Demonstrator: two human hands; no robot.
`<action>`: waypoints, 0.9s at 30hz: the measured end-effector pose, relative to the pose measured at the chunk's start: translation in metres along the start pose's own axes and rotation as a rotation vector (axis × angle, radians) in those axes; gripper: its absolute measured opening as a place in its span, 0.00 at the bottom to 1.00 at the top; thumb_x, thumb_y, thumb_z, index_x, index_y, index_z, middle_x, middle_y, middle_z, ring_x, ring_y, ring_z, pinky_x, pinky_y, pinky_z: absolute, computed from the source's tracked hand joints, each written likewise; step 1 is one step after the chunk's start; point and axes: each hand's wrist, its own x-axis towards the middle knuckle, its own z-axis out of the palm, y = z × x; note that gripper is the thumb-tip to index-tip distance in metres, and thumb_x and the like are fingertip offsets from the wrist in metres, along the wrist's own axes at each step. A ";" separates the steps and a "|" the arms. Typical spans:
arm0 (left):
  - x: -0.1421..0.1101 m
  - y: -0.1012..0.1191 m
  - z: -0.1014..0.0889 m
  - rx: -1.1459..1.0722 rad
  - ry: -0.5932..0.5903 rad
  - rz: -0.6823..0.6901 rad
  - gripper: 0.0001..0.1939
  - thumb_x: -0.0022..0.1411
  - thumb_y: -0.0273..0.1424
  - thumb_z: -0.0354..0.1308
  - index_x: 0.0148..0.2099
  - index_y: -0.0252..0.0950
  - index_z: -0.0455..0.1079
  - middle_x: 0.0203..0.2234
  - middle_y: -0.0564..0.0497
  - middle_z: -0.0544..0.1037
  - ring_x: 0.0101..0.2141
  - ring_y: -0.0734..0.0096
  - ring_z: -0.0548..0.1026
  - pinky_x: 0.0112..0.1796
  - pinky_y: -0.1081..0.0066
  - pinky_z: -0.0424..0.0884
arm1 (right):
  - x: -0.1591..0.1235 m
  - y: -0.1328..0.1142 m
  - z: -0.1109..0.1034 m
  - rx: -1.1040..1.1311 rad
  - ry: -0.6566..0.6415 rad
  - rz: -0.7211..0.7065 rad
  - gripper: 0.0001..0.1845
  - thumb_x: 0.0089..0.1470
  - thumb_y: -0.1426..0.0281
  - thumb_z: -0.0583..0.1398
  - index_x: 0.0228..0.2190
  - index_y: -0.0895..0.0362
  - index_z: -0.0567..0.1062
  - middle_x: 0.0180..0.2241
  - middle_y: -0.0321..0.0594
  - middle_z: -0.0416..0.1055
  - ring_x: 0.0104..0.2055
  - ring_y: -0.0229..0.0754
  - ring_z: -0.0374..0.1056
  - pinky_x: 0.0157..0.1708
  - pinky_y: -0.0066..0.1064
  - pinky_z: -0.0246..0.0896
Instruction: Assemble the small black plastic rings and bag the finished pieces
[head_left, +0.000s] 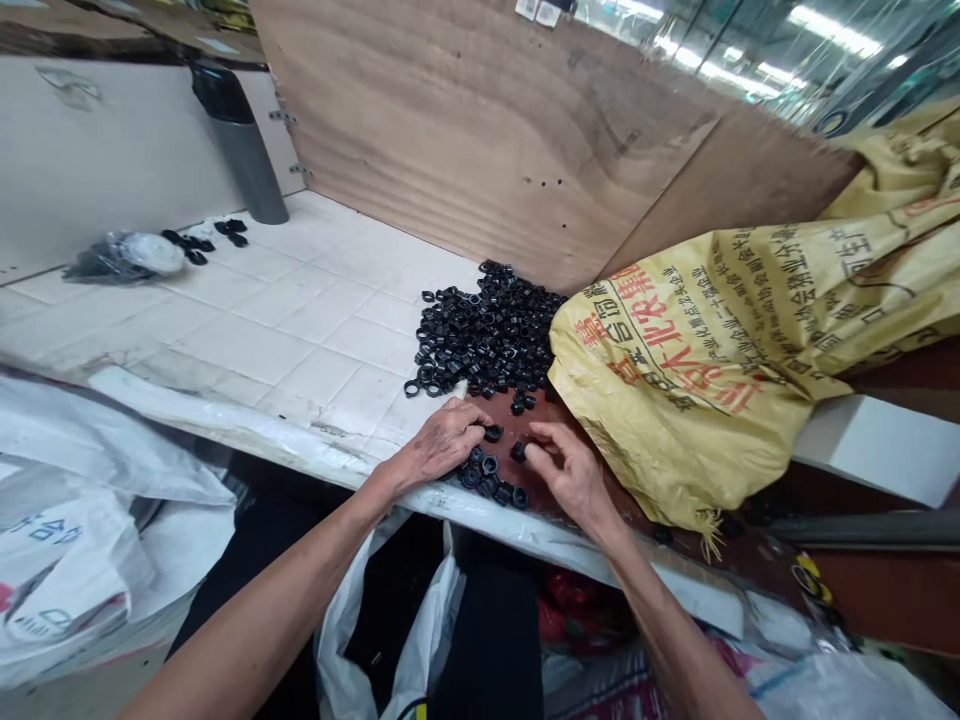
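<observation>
My left hand (442,440) is closed in a pinch on a small black ring (493,433) over the brown part of the tabletop. Facing it, my right hand (568,472) pinches a small black cap-like piece (518,452) between thumb and fingertips. The two pieces are a short gap apart. Just below my fingers, near the table's front edge, lies a small group of black round caps (472,475). Beyond my hands spreads a large pile of black plastic rings (487,330). Exact details of the held pieces are too small to make out.
A yellow woven sack (675,390) lies against the pile on the right. Wooden boards (465,120) wall off the back. At the far left stand a grey bottle (251,165) and a clear plastic bag (124,257). Below the edge hangs an open white sack (337,640).
</observation>
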 end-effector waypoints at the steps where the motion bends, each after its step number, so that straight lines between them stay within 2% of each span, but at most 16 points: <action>1: -0.004 0.002 -0.003 -0.010 -0.041 0.007 0.15 0.66 0.27 0.47 0.47 0.39 0.74 0.42 0.49 0.78 0.46 0.62 0.73 0.52 0.59 0.68 | -0.012 0.002 0.004 -0.053 -0.058 -0.042 0.22 0.57 0.61 0.61 0.51 0.56 0.72 0.51 0.47 0.71 0.53 0.51 0.67 0.54 0.45 0.61; 3: -0.016 0.004 -0.004 -0.021 -0.092 0.030 0.17 0.64 0.31 0.52 0.55 0.39 0.69 0.48 0.46 0.75 0.50 0.58 0.71 0.52 0.57 0.69 | -0.030 0.004 0.013 -0.144 -0.138 -0.083 0.36 0.54 0.58 0.64 0.60 0.56 0.64 0.60 0.52 0.62 0.62 0.57 0.57 0.60 0.54 0.52; 4: -0.022 0.004 -0.003 -0.017 -0.103 0.051 0.22 0.62 0.33 0.56 0.59 0.39 0.66 0.51 0.44 0.73 0.53 0.55 0.70 0.53 0.56 0.68 | -0.038 0.004 0.019 -0.181 -0.154 -0.082 0.42 0.52 0.56 0.65 0.63 0.56 0.59 0.63 0.54 0.58 0.65 0.59 0.53 0.61 0.57 0.50; 6: -0.032 0.003 0.004 0.022 -0.115 0.123 0.36 0.57 0.34 0.61 0.66 0.36 0.56 0.58 0.39 0.67 0.59 0.50 0.64 0.57 0.51 0.65 | -0.046 0.000 0.032 -0.243 -0.144 -0.079 0.51 0.50 0.53 0.67 0.66 0.56 0.51 0.64 0.56 0.54 0.66 0.62 0.49 0.61 0.60 0.48; 8: -0.037 0.001 0.013 0.082 -0.113 0.180 0.44 0.53 0.29 0.61 0.69 0.32 0.47 0.62 0.35 0.61 0.62 0.46 0.59 0.59 0.48 0.61 | -0.048 -0.005 0.044 -0.282 -0.116 -0.107 0.56 0.50 0.51 0.67 0.68 0.57 0.45 0.64 0.59 0.53 0.66 0.63 0.49 0.60 0.61 0.48; 10: -0.037 0.001 0.021 0.146 -0.099 0.201 0.45 0.50 0.25 0.59 0.69 0.28 0.45 0.61 0.32 0.60 0.62 0.44 0.58 0.59 0.47 0.61 | -0.046 -0.008 0.053 -0.299 -0.094 -0.141 0.57 0.51 0.52 0.66 0.68 0.58 0.42 0.63 0.60 0.54 0.65 0.64 0.51 0.59 0.61 0.50; 14: -0.033 0.007 0.028 0.235 -0.069 0.219 0.38 0.51 0.25 0.56 0.64 0.30 0.55 0.53 0.36 0.68 0.53 0.47 0.66 0.55 0.47 0.65 | -0.038 -0.009 0.062 -0.278 -0.088 -0.166 0.59 0.47 0.55 0.68 0.68 0.59 0.41 0.63 0.61 0.54 0.64 0.65 0.52 0.59 0.63 0.50; 16: -0.036 0.011 0.028 0.252 -0.050 0.228 0.31 0.54 0.27 0.56 0.61 0.32 0.59 0.48 0.39 0.70 0.50 0.49 0.68 0.52 0.50 0.67 | -0.037 -0.009 0.064 -0.247 -0.083 -0.188 0.56 0.47 0.59 0.68 0.67 0.61 0.45 0.62 0.61 0.56 0.63 0.63 0.54 0.60 0.60 0.50; 19: -0.047 0.015 0.028 0.305 -0.006 0.209 0.22 0.61 0.34 0.56 0.56 0.32 0.63 0.44 0.40 0.72 0.48 0.51 0.70 0.50 0.52 0.69 | -0.040 -0.013 0.068 -0.180 -0.044 -0.195 0.43 0.49 0.69 0.63 0.64 0.62 0.54 0.58 0.58 0.62 0.59 0.56 0.62 0.58 0.51 0.58; 21: -0.054 0.017 0.027 0.333 0.026 0.204 0.19 0.64 0.39 0.55 0.53 0.33 0.65 0.42 0.40 0.72 0.47 0.52 0.71 0.49 0.54 0.70 | -0.043 -0.018 0.073 -0.140 -0.004 -0.189 0.37 0.50 0.74 0.59 0.61 0.61 0.59 0.55 0.56 0.65 0.56 0.53 0.65 0.55 0.46 0.63; 25: -0.067 0.020 0.020 0.261 0.068 0.242 0.17 0.66 0.40 0.54 0.50 0.33 0.67 0.41 0.41 0.74 0.45 0.56 0.73 0.46 0.58 0.72 | -0.052 -0.034 0.083 -0.063 0.063 -0.199 0.30 0.51 0.75 0.58 0.57 0.60 0.65 0.52 0.53 0.68 0.55 0.52 0.66 0.55 0.45 0.64; 27: -0.080 0.022 0.018 0.184 0.135 0.242 0.15 0.65 0.37 0.55 0.49 0.34 0.68 0.41 0.41 0.76 0.44 0.58 0.74 0.47 0.60 0.72 | -0.061 -0.046 0.088 -0.029 0.076 -0.189 0.28 0.53 0.74 0.58 0.57 0.59 0.66 0.53 0.52 0.68 0.55 0.51 0.66 0.55 0.45 0.63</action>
